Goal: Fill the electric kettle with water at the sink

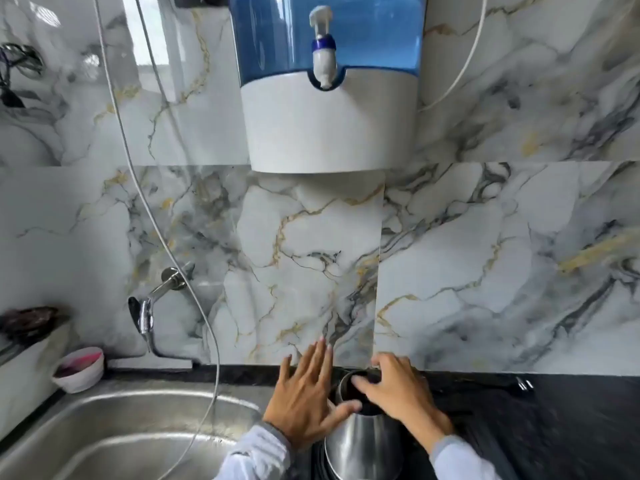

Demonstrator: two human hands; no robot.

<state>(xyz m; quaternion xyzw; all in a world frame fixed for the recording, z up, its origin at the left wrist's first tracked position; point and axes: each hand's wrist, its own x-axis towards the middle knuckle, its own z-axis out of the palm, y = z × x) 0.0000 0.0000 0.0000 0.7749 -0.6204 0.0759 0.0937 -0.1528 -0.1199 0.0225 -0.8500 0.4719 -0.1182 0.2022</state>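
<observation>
Kettle point(360, 445) of brushed steel stands on the black counter point(554, 427) just right of the sink point(121, 427), its mouth open and dark inside. Left hand point(304, 400) is spread flat against its side, thumb at the rim; right hand point(398, 393) lies over the opening, fingers loosely curled.

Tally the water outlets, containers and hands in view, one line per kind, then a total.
Water outlets: 2, purifier tap and wall faucet
Containers: 2, kettle and small bowl
Hands: 2, left hand and right hand
Total: 6
</observation>
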